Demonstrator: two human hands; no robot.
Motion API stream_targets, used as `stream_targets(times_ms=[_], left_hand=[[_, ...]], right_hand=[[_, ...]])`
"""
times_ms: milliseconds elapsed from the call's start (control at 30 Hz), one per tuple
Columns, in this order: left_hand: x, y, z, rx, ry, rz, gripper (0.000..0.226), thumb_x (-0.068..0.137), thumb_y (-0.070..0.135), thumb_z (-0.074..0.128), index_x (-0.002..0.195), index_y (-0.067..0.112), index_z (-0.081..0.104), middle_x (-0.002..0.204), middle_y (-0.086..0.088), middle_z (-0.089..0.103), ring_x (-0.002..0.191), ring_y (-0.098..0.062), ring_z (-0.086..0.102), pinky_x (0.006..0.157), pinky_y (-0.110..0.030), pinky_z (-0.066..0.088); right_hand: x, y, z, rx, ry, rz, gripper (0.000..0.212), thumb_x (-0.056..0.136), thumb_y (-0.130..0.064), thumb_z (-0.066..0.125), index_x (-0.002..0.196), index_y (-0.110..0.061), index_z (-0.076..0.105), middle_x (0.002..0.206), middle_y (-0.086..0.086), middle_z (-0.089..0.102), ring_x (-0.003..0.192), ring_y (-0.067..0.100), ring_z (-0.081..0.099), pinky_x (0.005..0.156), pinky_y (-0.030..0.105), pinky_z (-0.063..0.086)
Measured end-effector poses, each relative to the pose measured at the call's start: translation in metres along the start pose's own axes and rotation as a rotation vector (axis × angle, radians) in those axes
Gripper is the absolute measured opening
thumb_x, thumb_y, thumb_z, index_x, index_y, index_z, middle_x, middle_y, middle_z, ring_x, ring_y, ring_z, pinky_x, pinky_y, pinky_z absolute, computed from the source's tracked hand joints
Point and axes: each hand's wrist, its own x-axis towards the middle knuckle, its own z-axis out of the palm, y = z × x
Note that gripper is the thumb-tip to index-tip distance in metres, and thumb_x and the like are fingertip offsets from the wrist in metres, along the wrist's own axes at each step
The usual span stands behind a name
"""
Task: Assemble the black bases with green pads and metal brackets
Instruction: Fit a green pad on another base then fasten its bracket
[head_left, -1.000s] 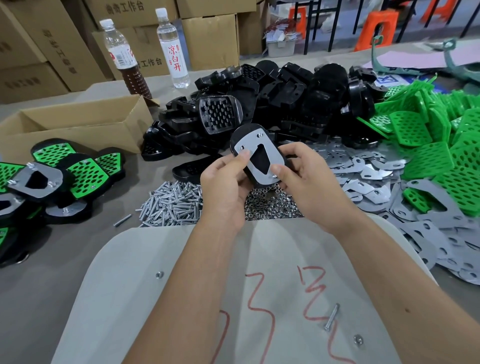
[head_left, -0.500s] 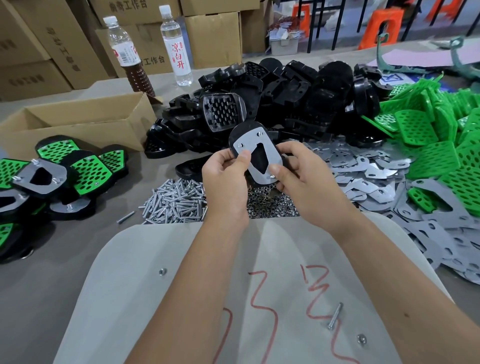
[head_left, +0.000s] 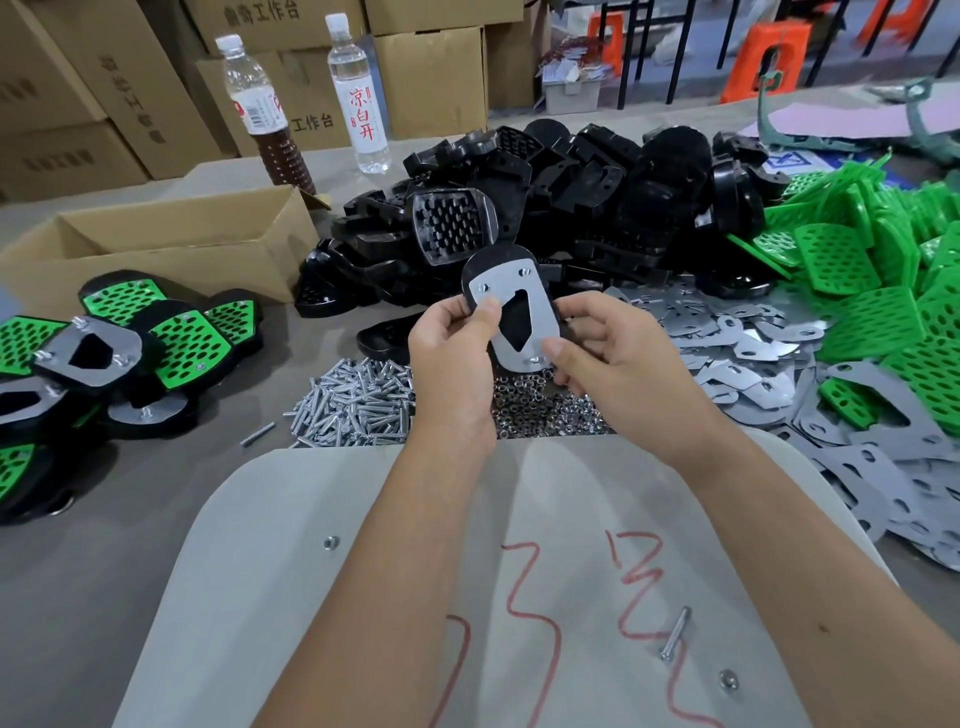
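Left hand (head_left: 451, 353) and right hand (head_left: 618, 358) both pinch one black oval base (head_left: 511, 312), hiding its edges under one shiny metal bracket (head_left: 540, 306) with three screws.

bottles: two (head_left: 258, 111) (head_left: 359, 96) upright at the desk's (head_left: 78, 571) far edge
open carton (head_left: 171, 244): left, on the desk
stools: orange (head_left: 763, 62), beyond the desk

Black base (head_left: 485, 262) under a silver-grey bracket (head_left: 519, 291). Bright green pads (head_left: 862, 322), punched with dark holes, at the worktop's right edge. Red scrawl (head_left: 636, 577) across the pale grey board (head_left: 270, 571). Orange stools (head_left: 769, 57) behind.
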Motion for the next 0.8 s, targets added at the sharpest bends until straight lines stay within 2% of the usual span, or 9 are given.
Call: stream_targets(times_ms=[67, 167, 233, 367, 500, 567, 633, 700, 800], left_hand=[[-0.001, 0.0, 0.002, 0.006, -0.008, 0.013, 0.005, 0.102, 0.006, 0.064, 0.1, 0.007, 0.068, 0.099, -0.013, 0.074, 0.091, -0.026, 0.069, 0.093, -0.049, 0.058], [-0.002, 0.0, 0.002, -0.01, -0.01, 0.011, 0.002, 0.101, 0.006, 0.066, 0.099, 0.007, 0.067, 0.096, -0.01, 0.073, 0.088, -0.024, 0.068, 0.084, -0.041, 0.058], [-0.002, 0.0, 0.001, -0.014, -0.009, 0.006, 0.002, 0.1, 0.006, 0.067, 0.099, 0.008, 0.066, 0.094, -0.009, 0.072, 0.087, -0.024, 0.068, 0.082, -0.041, 0.057], [-0.003, 0.001, 0.001, -0.02, -0.023, -0.009, 0.002, 0.1, 0.008, 0.067, 0.1, 0.007, 0.065, 0.101, -0.015, 0.072, 0.092, -0.027, 0.068, 0.097, -0.053, 0.057], [-0.003, 0.001, 0.002, -0.029, -0.017, -0.023, 0.003, 0.101, 0.008, 0.066, 0.102, 0.005, 0.065, 0.11, -0.028, 0.072, 0.097, -0.032, 0.068, 0.104, -0.061, 0.053], [-0.001, 0.001, 0.001, -0.035, 0.014, -0.009, 0.006, 0.101, 0.008, 0.066, 0.104, 0.003, 0.065, 0.102, -0.02, 0.072, 0.093, -0.029, 0.069, 0.101, -0.061, 0.055], [0.002, 0.001, -0.001, -0.04, 0.064, 0.004, 0.01, 0.1, 0.008, 0.067, 0.107, 0.0, 0.066, 0.1, -0.016, 0.072, 0.091, -0.027, 0.07, 0.1, -0.059, 0.056], [0.006, 0.0, -0.004, -0.045, 0.11, 0.004, 0.015, 0.1, 0.008, 0.068, 0.111, -0.002, 0.066, 0.107, -0.023, 0.073, 0.096, -0.033, 0.071, 0.101, -0.061, 0.055], [0.008, -0.001, -0.007, -0.074, 0.152, -0.006, 0.013, 0.099, 0.009, 0.068, 0.11, 0.001, 0.066, 0.12, -0.031, 0.07, 0.112, -0.048, 0.068, 0.101, -0.065, 0.053]], right_hand=[[0.0, 0.0, 0.0, 0.001, 0.012, 0.009, 0.02, 0.103, -0.01, 0.064, 0.111, -0.028, 0.067, 0.088, 0.002, 0.075, 0.071, 0.012, 0.065, 0.065, 0.022, 0.051], [0.0, -0.001, 0.0, 0.006, 0.005, 0.0, 0.025, 0.104, -0.006, 0.059, 0.119, -0.024, 0.069, 0.092, 0.003, 0.074, 0.07, 0.005, 0.061, 0.063, 0.015, 0.05], [-0.001, -0.002, 0.0, -0.01, -0.004, -0.018, 0.028, 0.105, -0.004, 0.056, 0.124, -0.019, 0.069, 0.09, 0.0, 0.073, 0.068, 0.001, 0.058, 0.063, 0.012, 0.049], [0.0, -0.001, -0.001, -0.059, 0.011, -0.031, 0.029, 0.105, -0.005, 0.057, 0.127, -0.02, 0.069, 0.084, -0.016, 0.07, 0.069, 0.0, 0.059, 0.064, 0.014, 0.048], [-0.001, -0.005, -0.002, -0.097, 0.02, -0.059, 0.03, 0.106, -0.007, 0.057, 0.125, -0.026, 0.07, 0.09, -0.008, 0.073, 0.07, 0.003, 0.06, 0.067, 0.015, 0.048], [-0.002, -0.006, -0.003, -0.138, 0.06, -0.095, 0.029, 0.107, -0.011, 0.055, 0.122, -0.03, 0.071, 0.087, -0.002, 0.071, 0.07, 0.003, 0.06, 0.065, 0.013, 0.045], [-0.001, -0.004, -0.004, -0.304, 0.101, -0.129, 0.026, 0.107, -0.012, 0.054, 0.118, -0.023, 0.075, 0.088, -0.004, 0.07, 0.082, 0.007, 0.063, 0.074, 0.021, 0.048], [0.001, -0.002, -0.006, -0.562, 0.035, -0.107, 0.022, 0.103, -0.011, 0.061, 0.12, -0.014, 0.074, 0.103, -0.001, 0.067, 0.102, 0.02, 0.059, 0.091, 0.031, 0.044], [0.0, 0.0, -0.004, -0.781, -0.13, -0.049, 0.028, 0.099, -0.022, 0.071, 0.126, -0.019, 0.073, 0.117, -0.001, 0.06, 0.115, 0.023, 0.045, 0.095, 0.027, 0.032]])
